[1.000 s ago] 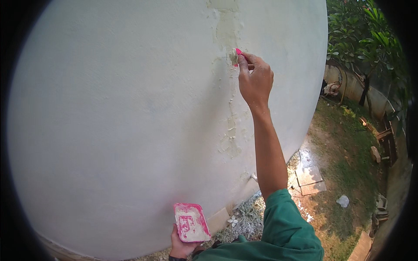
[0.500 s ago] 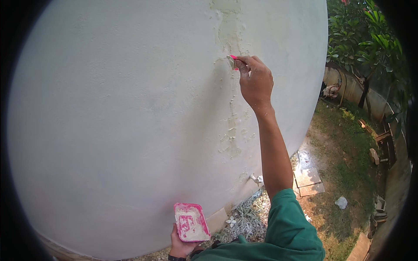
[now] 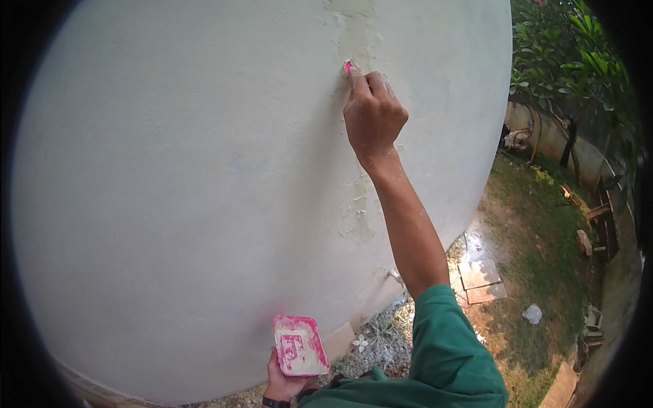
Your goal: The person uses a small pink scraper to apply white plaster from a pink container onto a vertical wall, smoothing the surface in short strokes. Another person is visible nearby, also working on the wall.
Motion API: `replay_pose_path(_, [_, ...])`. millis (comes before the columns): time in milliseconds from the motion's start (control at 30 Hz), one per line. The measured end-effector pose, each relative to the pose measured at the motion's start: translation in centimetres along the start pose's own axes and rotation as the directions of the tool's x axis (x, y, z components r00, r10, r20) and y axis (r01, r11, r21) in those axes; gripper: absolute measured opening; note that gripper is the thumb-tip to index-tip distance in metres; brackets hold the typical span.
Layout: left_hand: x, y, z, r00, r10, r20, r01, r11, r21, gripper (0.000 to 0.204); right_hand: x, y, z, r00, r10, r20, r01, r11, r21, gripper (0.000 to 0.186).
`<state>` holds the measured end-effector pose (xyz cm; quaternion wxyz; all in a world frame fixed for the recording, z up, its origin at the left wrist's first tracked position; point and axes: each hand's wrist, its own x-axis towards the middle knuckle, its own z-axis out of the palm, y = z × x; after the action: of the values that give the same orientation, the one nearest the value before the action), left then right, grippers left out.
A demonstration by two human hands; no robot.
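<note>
My right hand (image 3: 374, 119) pinches a small pink putty spreader (image 3: 348, 67) and holds it against the white wall (image 3: 170, 204). Whitish paste clings to the spreader's edge. Under and above it runs an uneven vertical strip of pale greenish putty (image 3: 356, 37), with rough dabs continuing lower down, partly behind my forearm. Low in front of me, my left hand (image 3: 282, 386) grips a pink plastic tray (image 3: 291, 348) by its lower left side. White putty smears the inside of that tray.
A tap (image 3: 395, 275) sticks out low on the wall, partly behind my right arm. Whitened plants (image 3: 384, 340) grow at its foot. To the right are paving slabs (image 3: 480, 275), grass (image 3: 544, 272), a whitish lump (image 3: 532, 315) and a leafy shrub (image 3: 568, 61).
My right hand has moved up and slightly left along the putty strip, turning so the spreader points upward. The left hand and tray have stayed nearly still.
</note>
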<state>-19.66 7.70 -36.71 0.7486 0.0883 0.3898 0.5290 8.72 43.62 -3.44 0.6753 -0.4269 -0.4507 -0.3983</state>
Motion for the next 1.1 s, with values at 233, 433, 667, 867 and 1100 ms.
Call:
replay_pose_path(233, [-0.5,0.6,1.2,1.0,-0.025,0.015,0.025,0.999,0.026,0.081,1.6,1.6,-3.1,0.952,0.211,0.222,-0.273,0.911,0.307,0.011])
replay_pose_path(433, [-0.9,0.7,1.6,0.999,-0.035,0.01,0.035,0.999,0.001,0.078,4.6,3.1,-1.8,0.965,0.133,0.225,-0.196,0.937,0.29,0.011])
replay_pose_path(667, [-0.2,-0.1,0.5,1.0,0.013,-0.009,-0.013,1.0,-0.002,0.081,1.7,2.9,-1.0,0.987,-0.066,0.149,0.031,0.974,0.226,0.011])
replay_pose_path(867, [-0.3,0.1,0.6,1.0,-0.015,0.013,0.016,0.999,-0.049,0.079,1.6,4.2,-3.6,0.9,0.017,0.435,-0.173,0.931,0.321,0.012])
replay_pose_path(1100, [-0.6,0.1,1.0,0.999,-0.019,0.032,0.02,0.999,-0.045,0.078,1.7,5.6,-3.8,0.59,0.286,0.755,-0.755,0.527,0.39,0.021])
